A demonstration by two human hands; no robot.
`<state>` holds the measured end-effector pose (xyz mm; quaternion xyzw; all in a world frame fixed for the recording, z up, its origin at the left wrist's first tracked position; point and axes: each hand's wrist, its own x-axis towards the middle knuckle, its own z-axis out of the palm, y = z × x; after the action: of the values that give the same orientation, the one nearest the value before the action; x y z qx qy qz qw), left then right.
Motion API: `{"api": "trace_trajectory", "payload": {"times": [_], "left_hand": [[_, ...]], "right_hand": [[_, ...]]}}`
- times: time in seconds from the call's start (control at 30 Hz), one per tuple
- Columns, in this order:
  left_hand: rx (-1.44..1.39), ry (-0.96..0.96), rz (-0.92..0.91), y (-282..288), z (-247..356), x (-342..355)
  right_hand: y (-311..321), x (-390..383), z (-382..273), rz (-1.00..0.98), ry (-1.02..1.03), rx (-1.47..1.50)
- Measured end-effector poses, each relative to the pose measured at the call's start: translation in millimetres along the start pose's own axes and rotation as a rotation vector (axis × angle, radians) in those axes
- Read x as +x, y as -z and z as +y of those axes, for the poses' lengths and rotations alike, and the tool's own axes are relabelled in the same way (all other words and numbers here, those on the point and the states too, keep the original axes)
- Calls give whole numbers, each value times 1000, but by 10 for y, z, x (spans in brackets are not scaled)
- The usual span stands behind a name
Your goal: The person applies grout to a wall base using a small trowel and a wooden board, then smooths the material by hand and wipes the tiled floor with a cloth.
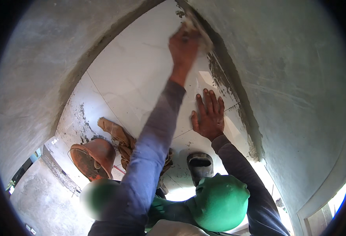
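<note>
The left hand point(184, 45) has its grip clamped on a sponge point(198, 29) at the wall joint; beside that joint, the right hand point(209, 116) lies flat, fingers apart, on the tile floor point(137, 74).

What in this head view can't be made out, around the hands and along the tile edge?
- Left hand: it presses a pale, motion-blurred thing to the grey mortar seam; sponge or cloth, I cannot tell.
- Left fingers: their grip is hidden by the back of the hand.
- Right hand: flat on the white tile; nothing visible under the palm.
- Orange pan: contents unclear.
- Brown cloth: partly hidden by the left sleeve.
</note>
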<state>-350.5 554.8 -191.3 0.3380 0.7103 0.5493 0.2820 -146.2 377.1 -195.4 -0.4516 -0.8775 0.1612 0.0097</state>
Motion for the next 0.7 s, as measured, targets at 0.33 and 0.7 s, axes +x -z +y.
{"api": "trace_trajectory", "payload": {"times": [0.33,0.7], "left_hand": [[-40,-54,-160,552,-608,1102],[-198,297,-233,107,-19,-1311]], "right_hand": [[-35,83,-261,-10,55,54],[-6,-8,-74,-97,1,-24]]}}
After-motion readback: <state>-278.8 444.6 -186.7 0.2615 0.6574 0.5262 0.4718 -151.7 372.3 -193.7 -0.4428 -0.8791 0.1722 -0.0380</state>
